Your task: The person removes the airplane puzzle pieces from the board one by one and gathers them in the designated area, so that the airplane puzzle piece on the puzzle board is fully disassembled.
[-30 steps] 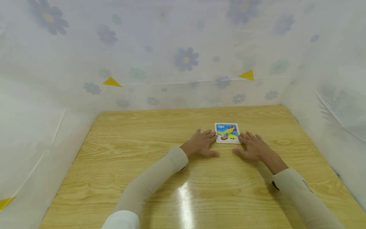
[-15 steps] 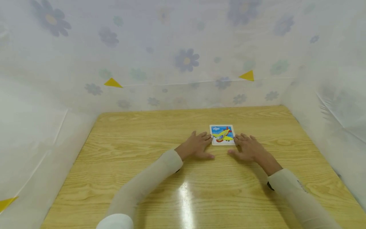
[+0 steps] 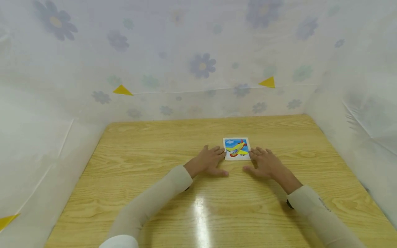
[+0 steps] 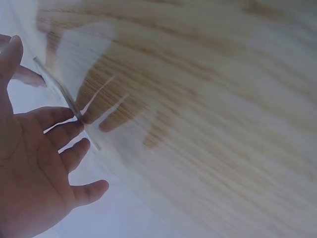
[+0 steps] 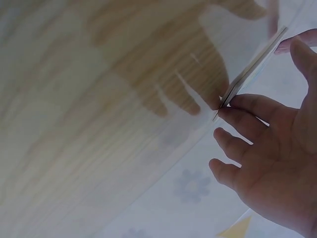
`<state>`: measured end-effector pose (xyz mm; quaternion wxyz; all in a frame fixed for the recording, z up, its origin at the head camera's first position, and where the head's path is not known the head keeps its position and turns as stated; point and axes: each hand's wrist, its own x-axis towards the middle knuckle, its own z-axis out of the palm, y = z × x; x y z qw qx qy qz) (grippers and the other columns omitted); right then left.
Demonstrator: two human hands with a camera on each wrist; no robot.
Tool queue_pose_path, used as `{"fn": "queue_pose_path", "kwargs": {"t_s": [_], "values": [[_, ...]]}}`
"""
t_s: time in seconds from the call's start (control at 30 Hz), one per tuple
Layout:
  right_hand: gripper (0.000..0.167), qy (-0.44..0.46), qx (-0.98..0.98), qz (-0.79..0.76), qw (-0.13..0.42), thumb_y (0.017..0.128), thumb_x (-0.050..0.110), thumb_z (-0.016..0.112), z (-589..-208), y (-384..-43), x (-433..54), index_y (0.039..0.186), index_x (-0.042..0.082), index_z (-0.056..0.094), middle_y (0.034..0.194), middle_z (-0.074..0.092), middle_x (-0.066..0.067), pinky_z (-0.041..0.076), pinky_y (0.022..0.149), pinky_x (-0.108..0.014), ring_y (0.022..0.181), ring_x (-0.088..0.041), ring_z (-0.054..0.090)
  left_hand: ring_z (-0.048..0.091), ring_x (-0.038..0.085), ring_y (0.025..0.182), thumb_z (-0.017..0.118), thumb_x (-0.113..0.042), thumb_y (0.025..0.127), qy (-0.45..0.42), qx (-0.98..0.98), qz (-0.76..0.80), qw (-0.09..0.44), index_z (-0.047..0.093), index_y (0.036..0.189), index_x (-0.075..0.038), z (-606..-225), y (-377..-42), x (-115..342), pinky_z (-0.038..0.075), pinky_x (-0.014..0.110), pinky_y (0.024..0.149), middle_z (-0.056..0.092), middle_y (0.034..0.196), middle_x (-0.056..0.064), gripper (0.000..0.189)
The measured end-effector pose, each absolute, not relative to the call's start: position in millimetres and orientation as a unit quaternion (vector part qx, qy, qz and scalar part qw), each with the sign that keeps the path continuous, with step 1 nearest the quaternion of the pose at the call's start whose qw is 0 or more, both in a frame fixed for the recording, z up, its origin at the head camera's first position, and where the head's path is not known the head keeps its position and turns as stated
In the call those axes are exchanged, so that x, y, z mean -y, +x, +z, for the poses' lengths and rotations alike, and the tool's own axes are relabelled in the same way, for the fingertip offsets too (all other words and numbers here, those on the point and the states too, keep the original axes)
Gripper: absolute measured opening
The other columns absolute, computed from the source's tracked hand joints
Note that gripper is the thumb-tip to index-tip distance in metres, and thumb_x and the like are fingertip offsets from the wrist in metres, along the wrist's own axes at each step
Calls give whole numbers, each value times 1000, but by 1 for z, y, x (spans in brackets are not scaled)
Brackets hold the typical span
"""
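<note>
A small square picture puzzle board (image 3: 236, 149) with a white border and a yellow and red airplane on blue lies flat on the wooden table (image 3: 149, 151). My left hand (image 3: 209, 161) touches its left edge with outstretched fingertips, thumb spread toward me. On the opposite side, my right hand (image 3: 263, 163) has its fingertips at the right edge. In the left wrist view the board (image 4: 62, 89) shows edge-on, with the left hand's fingers (image 4: 64, 134) against it. The right wrist view has the board's thin side (image 5: 253, 64) meeting the right hand's fingers (image 5: 247, 121).
A pale flowered curtain (image 3: 173, 51) hangs behind the table and along both sides. Yellow triangles (image 3: 123, 90) are fixed to it. The glossy tabletop carries a bright reflection (image 3: 201, 220) near the front.
The puzzle board has slid left and slightly toward me across the table. Both hands have moved along with it, keeping to its two side edges.
</note>
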<state>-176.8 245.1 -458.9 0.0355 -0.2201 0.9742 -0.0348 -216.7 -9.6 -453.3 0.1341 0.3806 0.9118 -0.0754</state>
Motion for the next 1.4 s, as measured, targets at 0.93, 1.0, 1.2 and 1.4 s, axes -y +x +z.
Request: {"fn": "queue_pose_path", "kwargs": {"t_s": [0.93,1.0,1.2,1.4], "values": [[75,-244,-968,-37,49,89,57,52,-455,-158,-221,135,-2,49,139,49,-22,30,104,-63,131,-42,41,28,17,143,39,-86,74,350,-917,-129,141,29,150,-19,-439,-186,26,30,49,111,27,156,-3,101],[75,-243,-968,-37,49,89,57,53,-455,-156,-220,134,-2,50,139,49,-22,30,104,-63,131,-42,41,27,18,144,41,-85,74,350,-918,-118,146,29,150,-19,-438,-183,28,28,50,112,27,157,-2,101],[74,-246,-968,-36,47,89,57,53,-455,-153,-219,133,-1,51,138,50,-21,32,102,-63,131,-42,42,26,18,144,41,-84,75,353,-916,-110,154,28,150,-19,-436,-178,32,27,51,113,25,157,-2,100],[74,-249,-967,-43,44,88,57,54,-453,-149,-217,133,-2,51,137,51,-22,33,102,-62,130,-42,43,25,19,145,40,-84,75,350,-918,-106,155,26,151,-17,-435,-175,34,27,50,113,24,157,-1,102]]}}
